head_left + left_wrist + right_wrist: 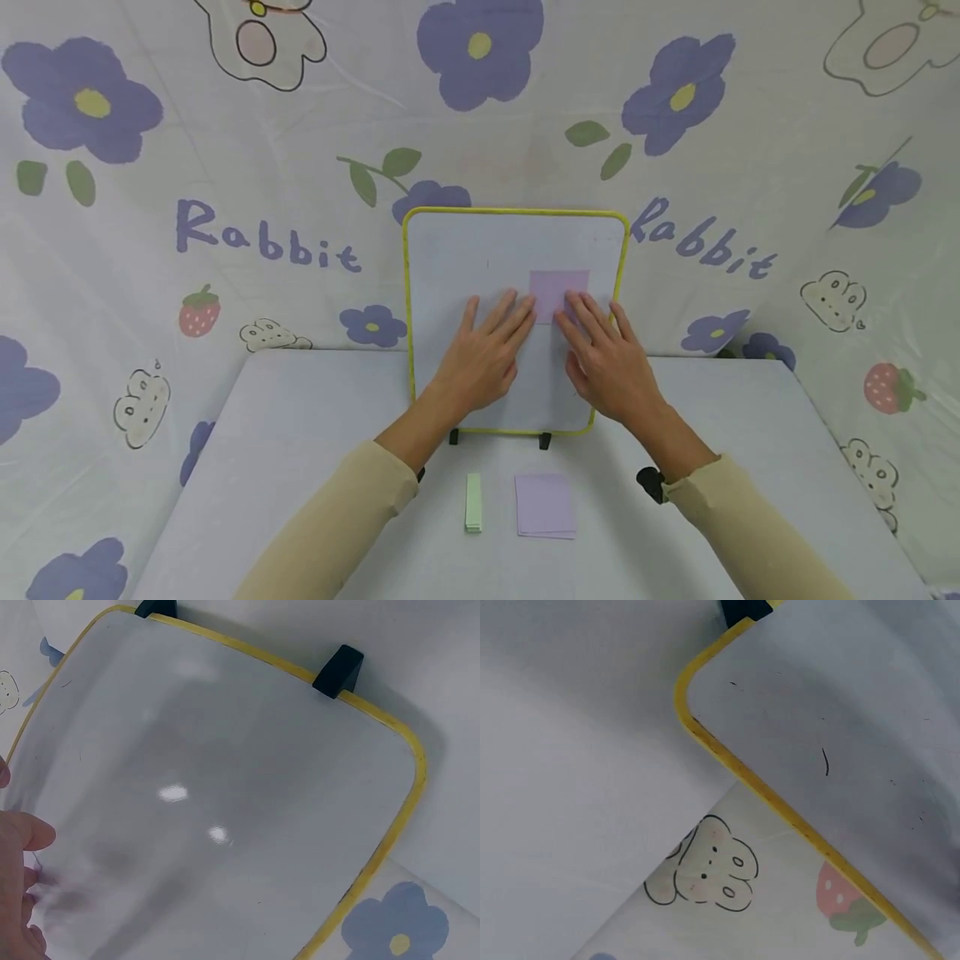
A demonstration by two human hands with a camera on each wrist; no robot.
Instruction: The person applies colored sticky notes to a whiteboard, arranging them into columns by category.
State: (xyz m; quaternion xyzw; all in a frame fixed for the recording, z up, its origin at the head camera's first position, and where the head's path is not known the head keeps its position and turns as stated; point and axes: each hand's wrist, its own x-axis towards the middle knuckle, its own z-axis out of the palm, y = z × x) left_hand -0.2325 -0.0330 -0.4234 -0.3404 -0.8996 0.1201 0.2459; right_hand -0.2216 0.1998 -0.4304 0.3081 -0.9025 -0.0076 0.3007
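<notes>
A purple sticky note lies flat against the right half of a yellow-edged whiteboard. My left hand reaches the note's left edge with extended fingertips. Spread fingers of my right hand press on its lower right part. The left wrist view shows part of the left hand at its left edge, beside the glossy board. In the right wrist view I see a corner of the board but no clear part of the hand. Fingers cover some of the note's lower portion.
On the white table in front of the board lie a strip of green sticky notes and a purple sticky note pad. Black feet support the board. Behind it hangs a cloth printed with flowers and rabbits.
</notes>
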